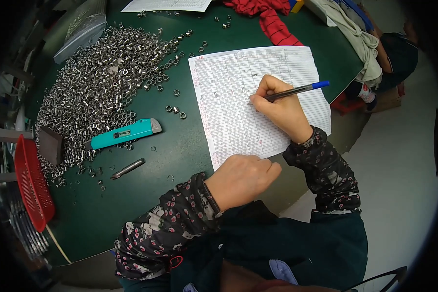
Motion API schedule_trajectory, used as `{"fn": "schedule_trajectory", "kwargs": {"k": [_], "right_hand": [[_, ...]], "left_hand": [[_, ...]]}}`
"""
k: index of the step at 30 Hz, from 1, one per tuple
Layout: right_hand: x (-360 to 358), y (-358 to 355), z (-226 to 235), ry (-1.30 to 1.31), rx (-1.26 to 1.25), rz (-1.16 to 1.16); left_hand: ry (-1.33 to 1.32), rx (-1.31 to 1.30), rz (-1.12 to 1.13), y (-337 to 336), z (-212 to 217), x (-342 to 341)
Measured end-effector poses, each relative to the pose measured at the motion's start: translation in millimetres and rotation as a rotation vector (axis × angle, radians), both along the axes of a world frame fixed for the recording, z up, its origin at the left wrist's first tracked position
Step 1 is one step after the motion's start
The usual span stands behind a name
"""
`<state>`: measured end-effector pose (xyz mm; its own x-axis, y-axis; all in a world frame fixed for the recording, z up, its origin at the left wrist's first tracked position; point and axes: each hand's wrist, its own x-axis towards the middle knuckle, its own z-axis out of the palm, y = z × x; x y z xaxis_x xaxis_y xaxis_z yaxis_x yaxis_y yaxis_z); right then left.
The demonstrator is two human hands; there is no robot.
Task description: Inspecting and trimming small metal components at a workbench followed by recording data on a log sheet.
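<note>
A pen (pixel 301 90) with a black barrel and blue end cap is gripped in my right hand (pixel 283 107). Its tip touches the printed sheet (pixel 228 131), a white page of table rows with handwritten marks. Over the sheet's lower edge rests my left hand (pixel 243 179), curled into a loose fist with its back up; nothing shows in it. Left of the sheet lies a teal utility knife (pixel 126 134), beside a big heap of small metal rings (pixel 112 80). Below the knife is a metal drill-like bit (pixel 128 168).
A red plastic basket (pixel 33 185) stands at the left edge, near a dark block (pixel 50 146). A clear plastic bag (pixel 85 31) lies behind the rings. Red cloth (pixel 277 27) is at the far side, and pale cloth (pixel 357 44) hangs near another person's arm (pixel 384 59) at the right.
</note>
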<state>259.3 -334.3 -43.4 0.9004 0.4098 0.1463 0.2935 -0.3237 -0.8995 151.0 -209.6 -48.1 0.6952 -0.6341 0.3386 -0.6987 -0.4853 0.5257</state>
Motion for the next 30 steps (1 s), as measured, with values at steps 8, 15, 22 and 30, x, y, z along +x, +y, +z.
{"fn": "schedule_trajectory", "kwargs": {"k": [8,15,22,30], "right_hand": [[-0.6,0.6,0.2,0.006,0.027,-0.013],[-0.1,-0.7,0.2,-0.015,-0.011,-0.012],[-0.1,0.3,-1.1,-0.004,0.038,-0.027],[-0.1,-4.6,0.3,0.134,0.127,-0.05]], "left_hand": [[0.004,-0.007,0.002,0.1,0.1,-0.6],[0.012,0.006,0.0,-0.1,-1.1,-0.2],[0.013,0.002,0.003,0.2,-1.2,0.4],[0.014,0.016,0.005,0.2,0.1,-0.3]]}}
